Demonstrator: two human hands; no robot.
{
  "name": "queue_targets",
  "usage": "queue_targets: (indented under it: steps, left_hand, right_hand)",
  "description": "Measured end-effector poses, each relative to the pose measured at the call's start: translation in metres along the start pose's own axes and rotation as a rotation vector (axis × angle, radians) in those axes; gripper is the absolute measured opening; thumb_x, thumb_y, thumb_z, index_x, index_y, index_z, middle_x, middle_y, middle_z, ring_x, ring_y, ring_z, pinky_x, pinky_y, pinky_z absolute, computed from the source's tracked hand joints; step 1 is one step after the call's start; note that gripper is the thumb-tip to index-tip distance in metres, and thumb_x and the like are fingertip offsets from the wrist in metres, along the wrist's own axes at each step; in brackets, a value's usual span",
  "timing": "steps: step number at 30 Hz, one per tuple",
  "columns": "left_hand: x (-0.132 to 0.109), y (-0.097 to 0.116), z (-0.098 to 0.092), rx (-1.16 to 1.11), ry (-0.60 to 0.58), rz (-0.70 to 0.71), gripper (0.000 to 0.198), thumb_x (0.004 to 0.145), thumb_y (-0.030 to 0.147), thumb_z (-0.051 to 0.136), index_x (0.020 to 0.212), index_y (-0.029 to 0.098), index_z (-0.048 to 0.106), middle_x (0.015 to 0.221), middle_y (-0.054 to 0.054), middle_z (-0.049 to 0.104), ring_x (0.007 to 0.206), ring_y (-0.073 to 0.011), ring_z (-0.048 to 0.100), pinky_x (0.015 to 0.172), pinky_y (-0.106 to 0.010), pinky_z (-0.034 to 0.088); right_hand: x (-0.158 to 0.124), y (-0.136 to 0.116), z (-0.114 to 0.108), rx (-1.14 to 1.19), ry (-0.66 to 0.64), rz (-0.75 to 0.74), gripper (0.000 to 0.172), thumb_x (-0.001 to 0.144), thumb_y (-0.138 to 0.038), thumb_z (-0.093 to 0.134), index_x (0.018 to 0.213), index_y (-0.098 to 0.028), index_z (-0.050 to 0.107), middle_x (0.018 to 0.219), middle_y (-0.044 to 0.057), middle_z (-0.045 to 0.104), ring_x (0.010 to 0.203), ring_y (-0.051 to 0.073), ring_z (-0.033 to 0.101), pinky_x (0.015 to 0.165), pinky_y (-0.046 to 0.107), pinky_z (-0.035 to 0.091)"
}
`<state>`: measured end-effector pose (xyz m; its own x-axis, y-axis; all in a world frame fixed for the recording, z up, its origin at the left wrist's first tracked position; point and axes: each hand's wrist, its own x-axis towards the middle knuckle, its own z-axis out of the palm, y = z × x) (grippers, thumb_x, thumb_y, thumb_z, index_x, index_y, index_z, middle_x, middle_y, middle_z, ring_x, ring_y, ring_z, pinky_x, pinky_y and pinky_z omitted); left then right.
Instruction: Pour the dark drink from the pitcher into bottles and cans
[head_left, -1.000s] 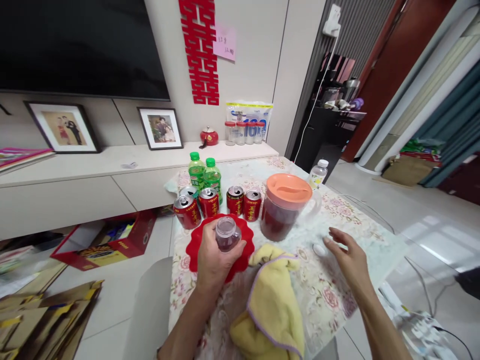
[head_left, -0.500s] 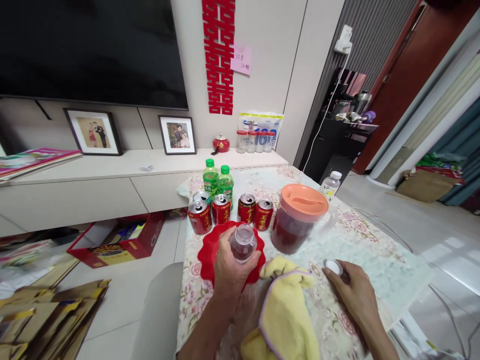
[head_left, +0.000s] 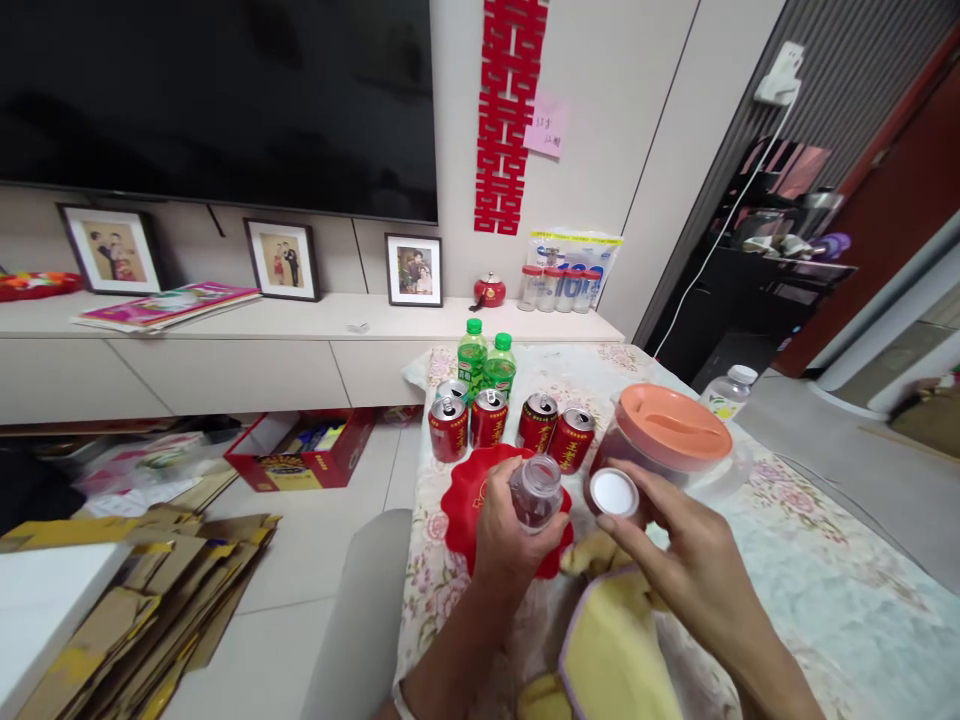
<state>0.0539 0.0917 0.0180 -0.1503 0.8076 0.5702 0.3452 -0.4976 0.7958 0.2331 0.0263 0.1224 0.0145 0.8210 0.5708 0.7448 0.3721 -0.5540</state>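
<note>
My left hand (head_left: 510, 525) is wrapped round a small clear jar (head_left: 537, 490), its open mouth tilted up, above a red scalloped plate (head_left: 466, 500). Between the thumb and fingers of my right hand (head_left: 675, 540) is a round lid (head_left: 613, 494), its white underside facing me. The lid is beside the jar and apart from it. Behind my right hand stands a pitcher with an orange lid (head_left: 675, 425); its body is partly hidden. A yellow cloth (head_left: 619, 640) lies below my hands.
Several red cans (head_left: 448, 430) stand behind the plate, with two green-capped bottles (head_left: 472, 358) farther back. A clear bottle with a white cap (head_left: 729, 395) stands behind the pitcher. Jars with red lids (head_left: 547, 288) are on the white cabinet (head_left: 300, 325). Flattened cardboard (head_left: 172, 580) lies on the floor.
My right hand has lifted the lid off the tabletop area and moved left, close to the jar. My left hand still holds the jar. The view has turned left.
</note>
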Motion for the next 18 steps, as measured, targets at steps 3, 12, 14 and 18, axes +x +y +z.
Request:
queue_targets:
  steps: [3,12,14,18]
  left_hand:
    - [0.000,0.000,0.000,0.006,-0.007,0.041,0.070,0.069,0.024,0.083,0.132,0.019,0.055,0.123,-0.014,0.075,0.113,-0.0338,0.077,0.098,-0.049,0.066]
    - [0.001,0.001,0.000,0.000,0.000,0.054,0.070,0.067,0.023,0.084,0.131,0.021,0.055,0.121,-0.012,0.076,0.109,-0.0326,0.078,0.094,-0.046,0.067]
    - [0.000,0.000,0.001,-0.002,0.002,0.041,0.070,0.068,0.026,0.085,0.132,0.021,0.055,0.121,-0.013,0.076,0.109,-0.0330,0.078,0.094,-0.047,0.067]
    - [-0.001,-0.003,0.003,-0.005,0.005,0.061,0.071,0.072,0.030,0.084,0.135,0.020,0.053,0.123,-0.015,0.075,0.111,-0.0336,0.078,0.095,-0.048,0.066]
  right_hand:
    - [0.032,-0.014,0.005,-0.101,-0.113,-0.143,0.031,0.096,-0.031,0.069,0.124,-0.017,0.075,0.112,0.013,0.085,0.090,0.028,0.082,0.076,0.038,0.067]
    - [0.048,-0.014,0.009,-0.204,-0.197,-0.288,0.036,0.096,-0.030,0.073,0.130,-0.018,0.070,0.108,0.013,0.081,0.090,0.028,0.080,0.075,0.040,0.065]
    - [0.051,-0.016,0.008,-0.174,-0.235,-0.304,0.035,0.097,-0.029,0.073,0.130,-0.020,0.069,0.114,0.013,0.081,0.095,0.027,0.080,0.079,0.039,0.065]
    - [0.062,-0.026,0.008,-0.079,-0.397,-0.336,0.030,0.097,-0.023,0.073,0.127,-0.022,0.068,0.118,0.009,0.081,0.105,0.024,0.077,0.088,0.037,0.063]
